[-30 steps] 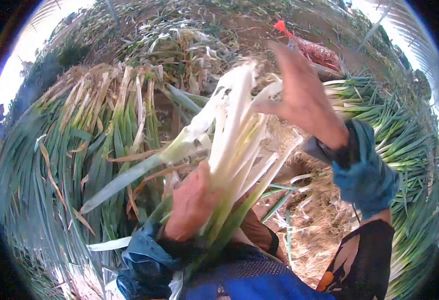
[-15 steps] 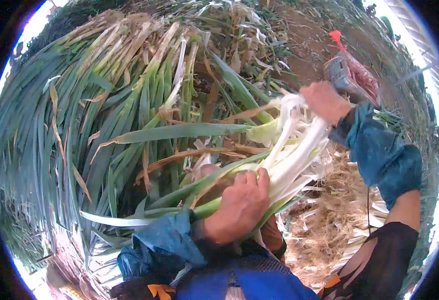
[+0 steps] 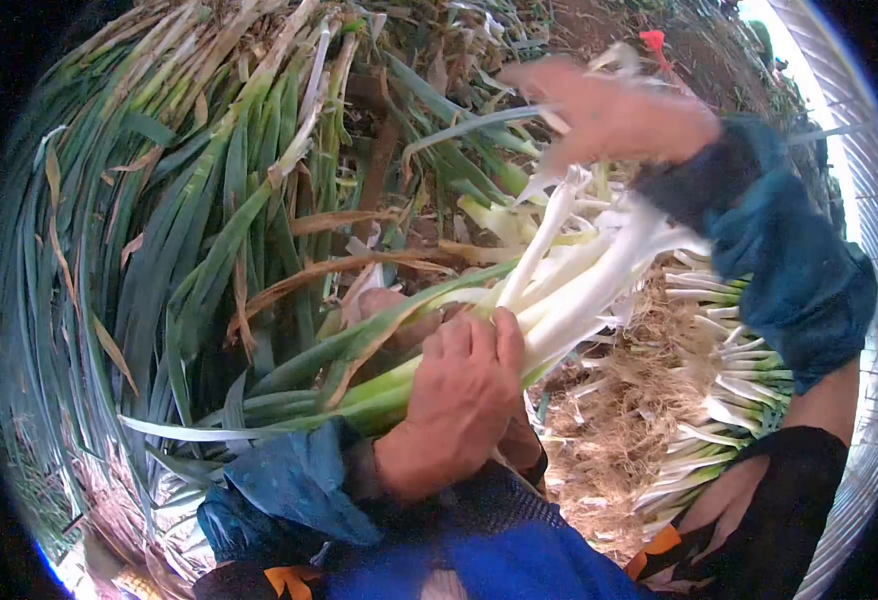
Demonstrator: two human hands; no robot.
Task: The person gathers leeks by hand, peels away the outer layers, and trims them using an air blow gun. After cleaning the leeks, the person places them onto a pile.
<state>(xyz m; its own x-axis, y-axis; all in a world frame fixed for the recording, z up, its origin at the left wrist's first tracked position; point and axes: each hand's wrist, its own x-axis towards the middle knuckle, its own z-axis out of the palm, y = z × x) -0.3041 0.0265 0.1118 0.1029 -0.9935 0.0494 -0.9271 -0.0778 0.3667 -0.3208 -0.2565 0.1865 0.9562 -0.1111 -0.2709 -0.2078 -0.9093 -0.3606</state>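
Observation:
My left hand is closed around a bunch of leeks. The white stalks point up and right; the green leaves trail left under my wrist. Above the white ends is my right hand, smeared by motion, its fingers stretched out to the left and thumb apart. A loose peeled leaf runs up to these fingers, with a pale scrap hanging below them. Dry brown leaves stick out beside the bunch.
A large heap of leeks with long green leaves fills the left side. Trimmed white leeks with brown roots lie in rows at lower right. A red-tied bag is partly hidden behind my right hand.
My right hand has moved up and left from the white ends, its fingers opening out, and a long green leaf has come away from the bunch. My left hand keeps its grip.

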